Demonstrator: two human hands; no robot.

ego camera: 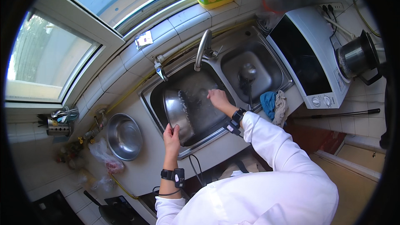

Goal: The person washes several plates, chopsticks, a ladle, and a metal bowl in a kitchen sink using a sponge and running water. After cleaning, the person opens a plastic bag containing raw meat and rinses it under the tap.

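Note:
My left hand (172,137) grips the rim of a stainless steel basin (175,106) at its near side. The basin is tipped onto its side in the larger left sink bowl (207,76), and a line of white specks runs along it. My right hand (218,97) is over the same sink bowl, to the right of the basin and apart from it. Its fingers are curled together, and nothing shows between them. Below the hands, the bottom of the sink looks wet and hazy. A curved steel faucet (203,48) reaches over this bowl from the back edge.
A metal ladle (248,72) lies in the right sink bowl (272,79). Blue cloth (267,102) and beige cloth (280,106) hang beside it. A microwave (307,59) stands right. Left are another steel basin (124,137), a plastic bag (104,153) and a small tap (160,71).

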